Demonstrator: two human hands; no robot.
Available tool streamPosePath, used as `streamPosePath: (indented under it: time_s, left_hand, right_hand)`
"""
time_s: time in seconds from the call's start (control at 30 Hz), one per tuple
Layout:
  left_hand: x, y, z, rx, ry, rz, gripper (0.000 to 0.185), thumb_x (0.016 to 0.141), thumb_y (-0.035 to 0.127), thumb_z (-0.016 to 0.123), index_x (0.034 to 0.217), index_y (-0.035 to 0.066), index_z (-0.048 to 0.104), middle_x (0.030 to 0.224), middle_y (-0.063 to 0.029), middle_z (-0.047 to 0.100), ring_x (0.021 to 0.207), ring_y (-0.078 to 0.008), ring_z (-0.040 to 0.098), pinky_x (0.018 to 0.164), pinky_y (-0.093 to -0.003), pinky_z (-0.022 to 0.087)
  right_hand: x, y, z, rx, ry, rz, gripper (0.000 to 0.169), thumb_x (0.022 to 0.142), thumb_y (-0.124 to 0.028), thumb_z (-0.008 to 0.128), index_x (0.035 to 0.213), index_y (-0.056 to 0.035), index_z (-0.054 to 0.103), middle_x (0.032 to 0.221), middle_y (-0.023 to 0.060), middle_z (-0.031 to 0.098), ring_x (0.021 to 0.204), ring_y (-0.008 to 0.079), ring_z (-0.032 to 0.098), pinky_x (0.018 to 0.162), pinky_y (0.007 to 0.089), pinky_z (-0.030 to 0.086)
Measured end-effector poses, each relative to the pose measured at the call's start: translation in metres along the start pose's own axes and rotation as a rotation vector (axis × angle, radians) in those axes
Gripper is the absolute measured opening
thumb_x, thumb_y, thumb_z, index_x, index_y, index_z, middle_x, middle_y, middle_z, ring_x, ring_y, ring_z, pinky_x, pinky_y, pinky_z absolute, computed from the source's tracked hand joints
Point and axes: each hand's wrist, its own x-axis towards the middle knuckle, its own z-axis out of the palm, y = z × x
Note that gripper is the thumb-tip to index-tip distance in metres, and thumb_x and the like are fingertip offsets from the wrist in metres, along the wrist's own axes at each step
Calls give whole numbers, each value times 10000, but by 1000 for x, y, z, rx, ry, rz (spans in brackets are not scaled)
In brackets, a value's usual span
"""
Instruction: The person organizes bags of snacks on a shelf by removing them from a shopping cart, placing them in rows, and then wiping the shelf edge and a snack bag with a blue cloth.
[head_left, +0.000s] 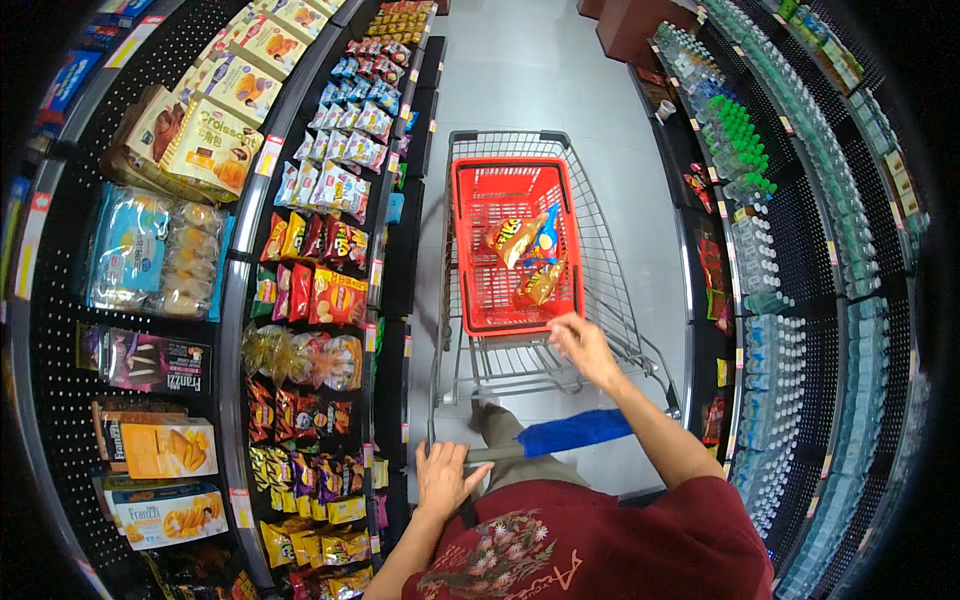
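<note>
My left hand (444, 474) rests on the left end of the handlebar of a wire shopping cart (510, 364), its fingers over the grey bar. A blue cover (574, 433) wraps the bar's right part. My right hand (581, 341) is at the near right corner of a red plastic basket (472, 300) in the cart, its fingers curled; whether they grip the rim cannot be told. Inside the basket lie gold snack bags (541, 281) and a blue snack bag (546, 241).
Shelves with packed snack bags (341, 296) and boxed pastries (214, 150) line the left side. Shelves of bottled drinks (765, 412) run along the right. Grey aisle floor (502, 82) stretches ahead of the cart. A paper cup (664, 110) stands on a right-hand shelf.
</note>
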Motion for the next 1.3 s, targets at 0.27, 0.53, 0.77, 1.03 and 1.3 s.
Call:
streamPosePath:
  time_s: [0.27,0.53,0.77,1.03,1.3]
  left_hand:
    - [5,3,-7,-13,-71,-86,384,793,430,769,965,102,669,876,-36,604,903,-227,578,1050,-504,353]
    - [2,-2,-7,-20,-109,-124,446,777,504,777,974,116,675,871,-35,613,890,-223,591,1005,-498,369]
    - [0,-10,-10,-59,-69,-113,478,754,532,787,953,109,685,874,-36,639,872,-215,609,1006,-499,369]
    - [-2,-3,-5,-9,-83,-172,472,764,561,756,909,117,688,861,-12,623,891,-181,607,1054,-451,353]
    - [7,-11,-6,-44,-41,-130,456,731,517,794,910,107,704,878,-38,659,873,-225,613,1003,-489,370]
  right_hand:
    - [166,154,16,-327,244,-9,191,924,-128,638,1050,-3,707,952,164,694,708,237,687,616,343,574]
    - [237,218,18,-501,191,168,197,859,-167,662,997,-50,740,956,188,719,962,327,701,876,422,548]
    - [262,276,-2,-398,240,378,166,868,-173,667,914,-31,738,747,165,710,622,246,703,617,353,586]
    - [263,209,15,-146,326,465,164,836,-150,724,727,-29,707,575,89,640,459,173,627,387,343,489]
    - [275,202,-20,-15,497,19,139,825,-68,679,938,-55,599,737,68,645,642,167,623,585,305,517]
